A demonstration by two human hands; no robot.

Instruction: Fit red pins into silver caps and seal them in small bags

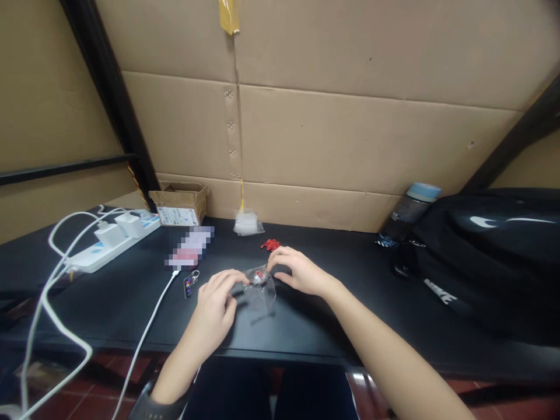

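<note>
A small clear plastic bag [261,300] is stretched between my two hands just over the black table. Inside its upper part sits a small round item [259,276] with a red mark; its exact kind is too small to make out. My left hand [216,297] grips the bag's upper left edge with the fingertips, the fingers long and close together. On the other side, my right hand [301,271] pinches the upper right edge, its thumb partly beneath the index finger. A bundled red cord [270,244] lies just beyond my right hand. To the left is a keychain [189,284] with a metal ring.
A blurred-out phone [190,248] with a white cable [151,326] lies left, near a power strip [96,254] and an open cardboard box [184,201]. Small clear bags [248,223] lie at the back. A bottle [405,216] and a black backpack [490,262] stand right.
</note>
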